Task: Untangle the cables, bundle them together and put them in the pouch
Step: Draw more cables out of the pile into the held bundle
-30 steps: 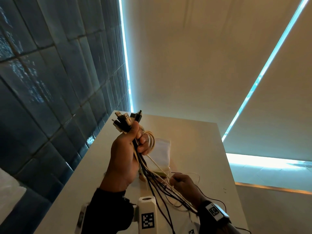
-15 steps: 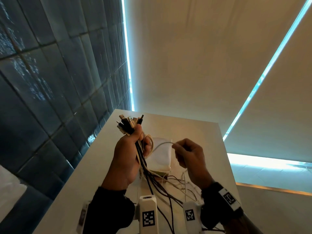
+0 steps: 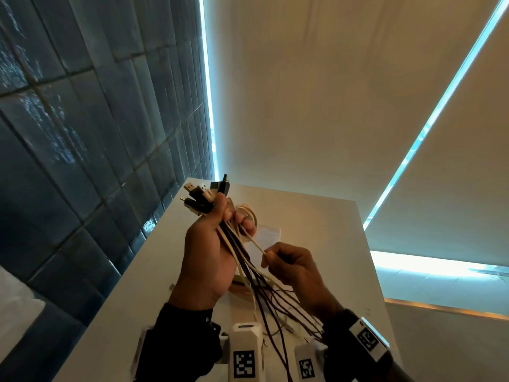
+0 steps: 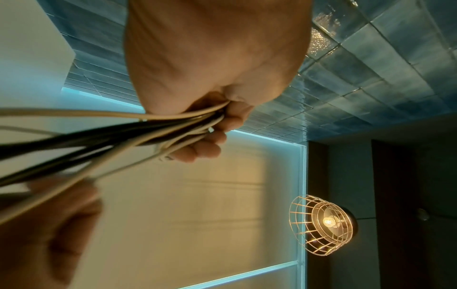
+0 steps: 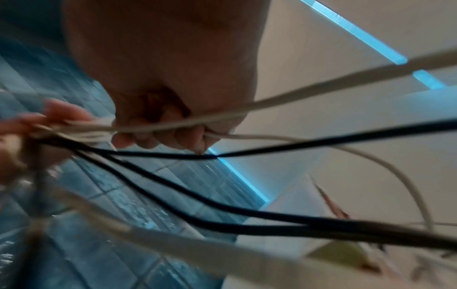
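Note:
My left hand (image 3: 212, 244) is raised above the white table (image 3: 316, 244) and grips a bunch of black and white cables (image 3: 237, 244) just below their plugs (image 3: 205, 197), which fan out above the fist. The loose cable ends hang down toward my wrists. My right hand (image 3: 289, 264) pinches one white cable (image 3: 254, 244) that runs up into the left fist. In the left wrist view the fingers (image 4: 212, 135) curl round the cables (image 4: 123, 135). The right wrist view shows fingers (image 5: 158, 136) closed on a white cable (image 5: 222, 117). A white pouch (image 3: 268, 235) lies on the table behind the hands, partly hidden.
A dark blue tiled wall (image 3: 82, 133) runs along the table's left edge. Pale blinds (image 3: 330, 92) with bright light strips stand behind and to the right. A wire-caged lamp (image 4: 323, 224) appears in the left wrist view.
My right hand rose from low among the hanging cables, took one white cable, and now holds it closer to the left fist. The left hand has kept its grip and stayed raised.

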Motion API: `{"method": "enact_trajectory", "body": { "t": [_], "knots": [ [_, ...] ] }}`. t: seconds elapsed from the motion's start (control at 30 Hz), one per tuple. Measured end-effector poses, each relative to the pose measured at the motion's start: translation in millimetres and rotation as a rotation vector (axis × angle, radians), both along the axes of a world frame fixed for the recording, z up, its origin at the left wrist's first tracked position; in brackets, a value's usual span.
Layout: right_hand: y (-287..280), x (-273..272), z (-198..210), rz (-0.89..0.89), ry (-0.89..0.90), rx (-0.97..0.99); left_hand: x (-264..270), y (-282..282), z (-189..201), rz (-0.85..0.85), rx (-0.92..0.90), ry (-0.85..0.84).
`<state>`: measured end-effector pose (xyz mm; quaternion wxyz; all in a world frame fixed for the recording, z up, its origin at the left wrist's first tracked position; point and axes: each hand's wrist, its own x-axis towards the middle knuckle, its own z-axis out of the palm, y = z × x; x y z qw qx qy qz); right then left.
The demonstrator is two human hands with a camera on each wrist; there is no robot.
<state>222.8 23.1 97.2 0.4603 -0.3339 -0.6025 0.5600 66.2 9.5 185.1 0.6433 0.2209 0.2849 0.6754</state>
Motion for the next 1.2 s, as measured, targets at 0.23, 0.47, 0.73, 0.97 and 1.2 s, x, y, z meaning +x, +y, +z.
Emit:
{"method": "enact_trajectory", "body": {
  "t": [0.23, 0.47, 0.73, 0.97, 1.2],
  "knots": [
    [11.6, 23.5, -75.7, -0.131, -0.227, -0.195, -0.8, -6.0, 1.1, 0.007, 0.073, 0.107],
    [12.2, 32.8, -106.8, -0.158, -0.357, -0.234, -1.1, -7.3, 1.8, 0.013, 0.088, 0.139],
    [21.9, 49.9, -122.4, -0.225, -0.602, -0.352, -6.8, -4.4, -2.4, 0.029, 0.023, 0.25],
    [32.1, 32.3, -35.4, -0.386, -0.142, -0.306, -8.5, 4.6, -11.3, 0.012, -0.116, 0.291],
    [8.3, -3.5, 43.7, -0.136, 0.18, 0.059, 5.4, 6.9, -16.6, 0.016, -0.223, 0.29]
  ]
}}
